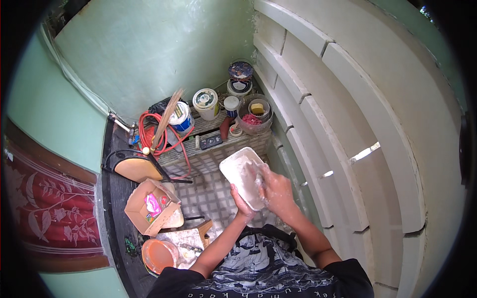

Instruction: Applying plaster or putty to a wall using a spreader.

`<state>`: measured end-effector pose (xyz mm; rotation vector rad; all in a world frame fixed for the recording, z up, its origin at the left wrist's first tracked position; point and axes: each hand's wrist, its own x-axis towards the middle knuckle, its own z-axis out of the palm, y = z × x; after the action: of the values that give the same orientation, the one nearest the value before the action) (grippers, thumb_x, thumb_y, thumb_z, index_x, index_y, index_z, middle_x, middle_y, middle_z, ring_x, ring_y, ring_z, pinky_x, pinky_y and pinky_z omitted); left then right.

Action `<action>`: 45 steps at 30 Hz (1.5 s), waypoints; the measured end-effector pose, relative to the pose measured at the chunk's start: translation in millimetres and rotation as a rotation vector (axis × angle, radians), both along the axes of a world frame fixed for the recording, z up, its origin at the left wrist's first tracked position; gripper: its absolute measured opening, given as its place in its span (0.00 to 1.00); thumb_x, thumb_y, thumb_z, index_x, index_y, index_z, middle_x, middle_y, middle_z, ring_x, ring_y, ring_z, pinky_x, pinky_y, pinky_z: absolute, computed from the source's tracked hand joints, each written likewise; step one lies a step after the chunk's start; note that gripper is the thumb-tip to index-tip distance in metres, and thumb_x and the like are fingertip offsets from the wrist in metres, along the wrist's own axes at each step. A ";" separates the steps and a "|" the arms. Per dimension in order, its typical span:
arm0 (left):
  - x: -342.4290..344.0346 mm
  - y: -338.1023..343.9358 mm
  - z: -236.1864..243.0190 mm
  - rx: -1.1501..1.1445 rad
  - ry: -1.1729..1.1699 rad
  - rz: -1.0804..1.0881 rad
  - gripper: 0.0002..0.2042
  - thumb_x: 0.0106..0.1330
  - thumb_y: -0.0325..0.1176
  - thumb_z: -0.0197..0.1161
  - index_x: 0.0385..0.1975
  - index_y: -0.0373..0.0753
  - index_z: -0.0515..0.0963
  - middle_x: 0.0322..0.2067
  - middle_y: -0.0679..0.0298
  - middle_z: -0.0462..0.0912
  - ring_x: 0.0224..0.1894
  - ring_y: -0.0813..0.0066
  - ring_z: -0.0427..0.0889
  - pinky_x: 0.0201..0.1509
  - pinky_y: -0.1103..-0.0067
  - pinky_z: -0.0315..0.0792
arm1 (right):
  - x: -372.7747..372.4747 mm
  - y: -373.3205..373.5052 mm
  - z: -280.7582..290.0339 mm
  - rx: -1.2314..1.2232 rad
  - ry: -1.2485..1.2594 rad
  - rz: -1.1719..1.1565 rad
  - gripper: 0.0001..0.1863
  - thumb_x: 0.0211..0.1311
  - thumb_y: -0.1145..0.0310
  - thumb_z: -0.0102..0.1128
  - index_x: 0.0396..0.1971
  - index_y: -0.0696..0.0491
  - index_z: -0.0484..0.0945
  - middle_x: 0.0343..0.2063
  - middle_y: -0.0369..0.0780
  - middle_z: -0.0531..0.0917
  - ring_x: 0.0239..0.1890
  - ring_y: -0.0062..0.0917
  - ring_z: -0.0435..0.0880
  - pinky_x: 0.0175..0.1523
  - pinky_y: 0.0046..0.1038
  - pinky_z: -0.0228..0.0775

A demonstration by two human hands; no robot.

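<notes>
A white rectangular tray [232, 167] holding pale paste or powder is tilted in front of my body. My left hand [240, 203] is closed on its lower left edge, fingers curled round the rim. My right hand [276, 191], coated with white material, is over the right part of the tray with its fingers bent and bunched. What they hold, if anything, is too smeared with white to make out.
A slatted bench [206, 154] carries paint buckets [203, 104], a red hose [146, 126] and tubs. At left stand a padded chair [134, 170], a cardboard box [136, 208] and an orange bucket [159, 258]. A curved slatted pale wall [372, 124] runs along my right.
</notes>
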<state>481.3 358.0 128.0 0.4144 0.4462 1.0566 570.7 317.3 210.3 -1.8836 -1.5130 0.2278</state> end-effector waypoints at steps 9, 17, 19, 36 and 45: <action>-7.7 -0.5 -13.2 0.027 0.044 -0.001 0.36 0.66 0.63 0.33 0.67 0.43 0.54 0.64 0.62 0.59 0.65 0.65 0.60 0.68 0.68 0.52 | -3.2 0.5 -3.5 0.163 0.245 0.041 0.19 0.48 0.72 0.54 0.44 0.59 0.70 0.21 0.53 0.75 0.25 0.51 0.76 0.29 0.38 0.68; -6.9 -1.7 2.8 -0.038 -0.052 -0.072 0.37 0.65 0.64 0.34 0.67 0.44 0.54 0.63 0.61 0.61 0.61 0.65 0.65 0.64 0.69 0.60 | 0.3 6.7 9.9 0.101 0.161 0.028 0.20 0.49 0.70 0.56 0.44 0.59 0.71 0.21 0.53 0.76 0.25 0.50 0.78 0.29 0.41 0.69; -4.7 -4.6 -1.1 0.037 0.010 -0.026 0.37 0.65 0.64 0.34 0.67 0.44 0.54 0.63 0.61 0.61 0.62 0.65 0.65 0.65 0.70 0.60 | -5.9 -0.5 3.3 0.169 0.193 0.056 0.21 0.49 0.69 0.57 0.45 0.59 0.70 0.21 0.53 0.75 0.25 0.50 0.78 0.29 0.41 0.69; -3.3 -5.3 1.2 -0.045 -0.098 -0.015 0.37 0.64 0.65 0.36 0.66 0.45 0.56 0.58 0.61 0.68 0.53 0.63 0.72 0.59 0.67 0.66 | 4.1 2.8 -6.1 0.202 0.123 0.119 0.22 0.49 0.70 0.57 0.47 0.55 0.68 0.25 0.51 0.79 0.28 0.50 0.79 0.31 0.45 0.70; -1.9 -8.7 -6.7 0.016 -0.102 -0.146 0.37 0.64 0.65 0.37 0.67 0.45 0.53 0.62 0.62 0.63 0.59 0.64 0.67 0.63 0.68 0.61 | 11.7 -2.1 2.4 0.092 0.121 0.020 0.21 0.47 0.71 0.57 0.45 0.54 0.71 0.24 0.53 0.78 0.28 0.51 0.78 0.31 0.43 0.70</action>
<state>479.3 349.3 121.3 0.3987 0.3119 0.9351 582.4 315.2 212.7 -1.7518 -1.4371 0.2718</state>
